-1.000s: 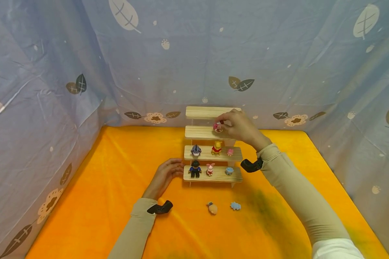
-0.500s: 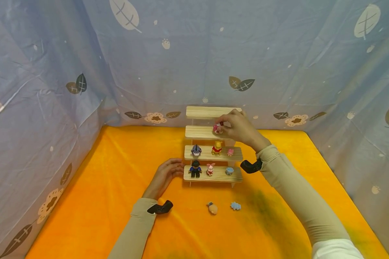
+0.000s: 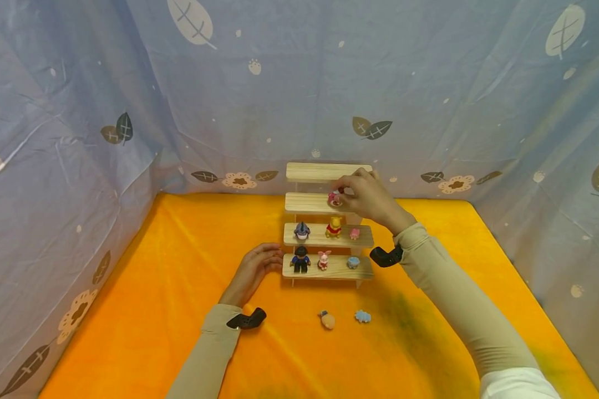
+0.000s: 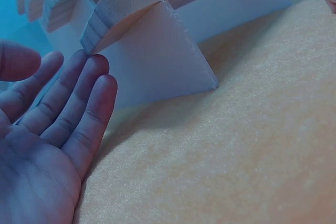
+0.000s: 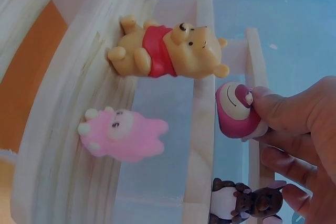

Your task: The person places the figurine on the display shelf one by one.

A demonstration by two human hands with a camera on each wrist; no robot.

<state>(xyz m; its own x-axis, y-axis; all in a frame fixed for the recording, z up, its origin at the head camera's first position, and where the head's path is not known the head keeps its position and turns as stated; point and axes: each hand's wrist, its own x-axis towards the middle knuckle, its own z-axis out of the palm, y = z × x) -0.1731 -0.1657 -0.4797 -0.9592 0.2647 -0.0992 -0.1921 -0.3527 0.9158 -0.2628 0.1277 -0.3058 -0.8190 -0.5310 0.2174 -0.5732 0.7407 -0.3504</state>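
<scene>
My right hand (image 3: 371, 199) pinches a round pink bear figurine (image 5: 236, 109) with a pale muzzle, at the second shelf from the top of a four-step wooden stand (image 3: 304, 204). Beneath its curled fingers in the right wrist view stands a brown figurine (image 5: 265, 202) with a white body, hidden by the hand in the head view. My left hand (image 3: 252, 272) lies palm up with relaxed fingers, its fingertips right at the left end of the lowest shelf (image 4: 126, 6). A Winnie the Pooh figurine (image 5: 168, 51) and a small pink figurine (image 5: 126, 134) stand one step lower.
A grey donkey figurine (image 3: 301, 231) shares Pooh's shelf. The lowest shelf bears a dark-haired toy figure (image 3: 300, 259), a piglet (image 3: 323, 260) and a small blue figurine (image 3: 353, 262). In front, on the orange cloth (image 3: 179, 332), lie a tan figurine (image 3: 328, 320) and a light-blue piece (image 3: 363, 316).
</scene>
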